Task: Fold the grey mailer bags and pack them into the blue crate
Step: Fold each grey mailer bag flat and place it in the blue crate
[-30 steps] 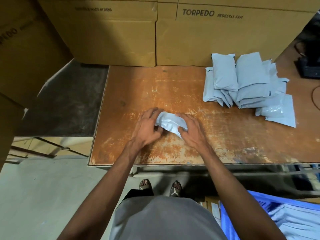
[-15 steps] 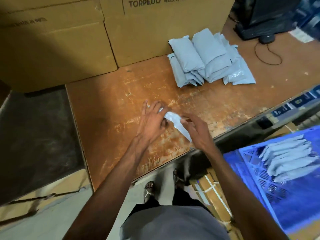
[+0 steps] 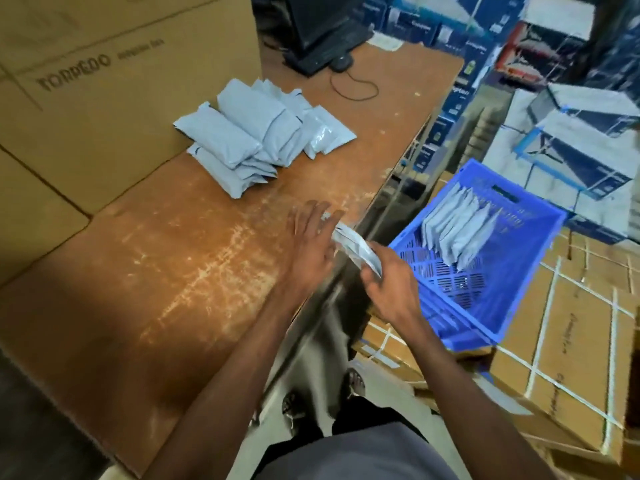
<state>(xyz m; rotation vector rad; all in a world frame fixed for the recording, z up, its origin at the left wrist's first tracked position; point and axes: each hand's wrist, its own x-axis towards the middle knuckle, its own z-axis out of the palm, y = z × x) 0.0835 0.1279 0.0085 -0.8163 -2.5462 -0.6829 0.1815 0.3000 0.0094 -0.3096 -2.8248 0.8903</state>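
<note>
Head view: the right hand (image 3: 391, 282) pinches a folded grey mailer bag (image 3: 356, 249) at the table (image 3: 173, 271) edge; the left hand (image 3: 311, 244), fingers spread, touches it. Blue crate (image 3: 519, 296) at three o'clock holds upright bags (image 3: 457, 233).

Worn table (image 3: 173, 271); cardboard boxes (image 3: 121, 81); mouse (image 3: 341, 62)

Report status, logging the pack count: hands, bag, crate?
Right hand gripping folded bag, left hand open beside it. Crate part filled. Path clear.
</note>
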